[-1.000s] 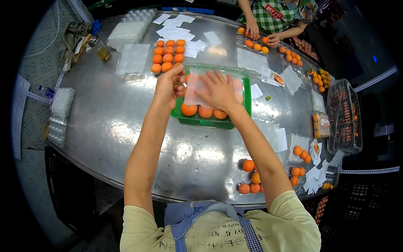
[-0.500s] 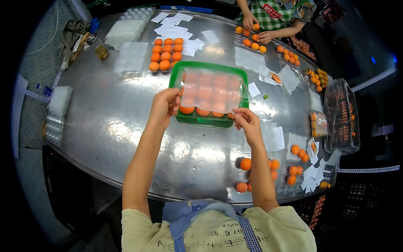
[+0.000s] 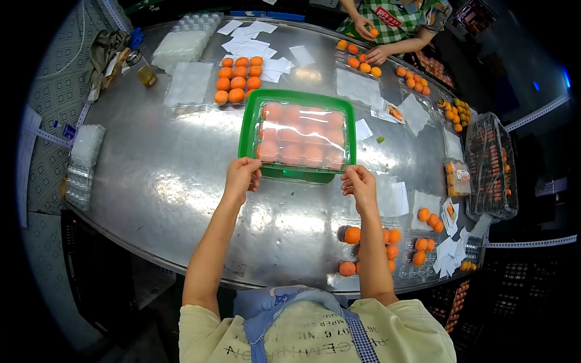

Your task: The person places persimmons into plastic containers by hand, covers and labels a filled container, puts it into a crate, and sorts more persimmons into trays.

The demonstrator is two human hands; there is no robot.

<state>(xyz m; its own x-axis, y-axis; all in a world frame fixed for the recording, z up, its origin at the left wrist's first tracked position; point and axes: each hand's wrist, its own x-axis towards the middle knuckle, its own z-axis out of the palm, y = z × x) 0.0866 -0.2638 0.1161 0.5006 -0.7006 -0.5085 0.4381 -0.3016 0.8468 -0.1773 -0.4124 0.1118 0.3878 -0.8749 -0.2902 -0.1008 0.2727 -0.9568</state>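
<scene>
A clear plastic fruit box full of orange fruit lies on a green tray in the middle of the metal table. Its clear lid is down over the fruit. At the lid's front left corner, my left hand is closed with the fingertips pinching the edge. My right hand pinches the front right corner in the same way. A small green light shows on the front of the green tray.
An open box of orange fruit stands behind to the left, near paper slips and stacked clear boxes. More loose fruit sits at front right. Across the table, another person's hands handle fruit. A glass jar stands at left.
The lid has come down from a raised, tilted position over the fruit. Both my hands have moved toward me and lower, to its front corners. The other person's hand has lifted a fruit slightly.
</scene>
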